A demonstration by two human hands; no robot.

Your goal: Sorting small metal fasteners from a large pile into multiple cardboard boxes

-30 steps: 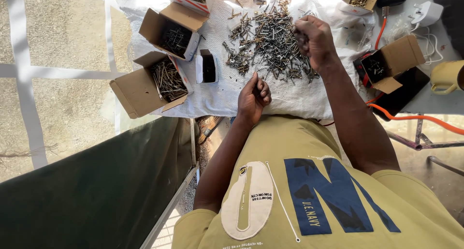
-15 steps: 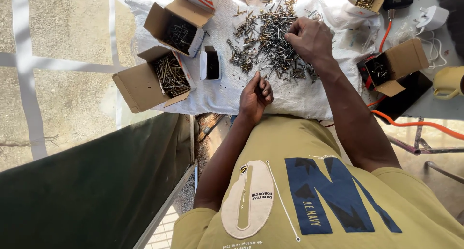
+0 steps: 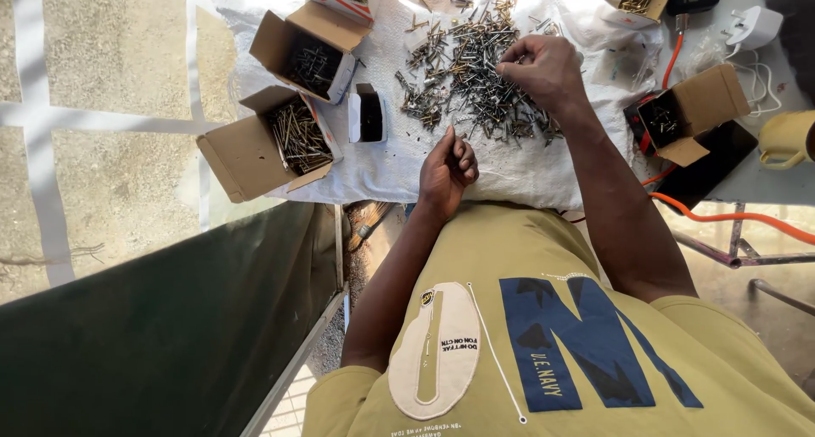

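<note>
The right hand (image 3: 543, 68) pinches into the screw pile (image 3: 471, 68) right beneath it; the left hand (image 3: 446, 172), curled around screws, rests nearer the body.

The right hand (image 3: 543, 68) rests on a big pile of screws (image 3: 467, 72), fingers bent down into it. The left hand (image 3: 446, 170) is curled near the edge of the white cloth (image 3: 526, 170), holding a thin screw. Open cardboard boxes (image 3: 293, 136) with screws sit to the left.
</note>
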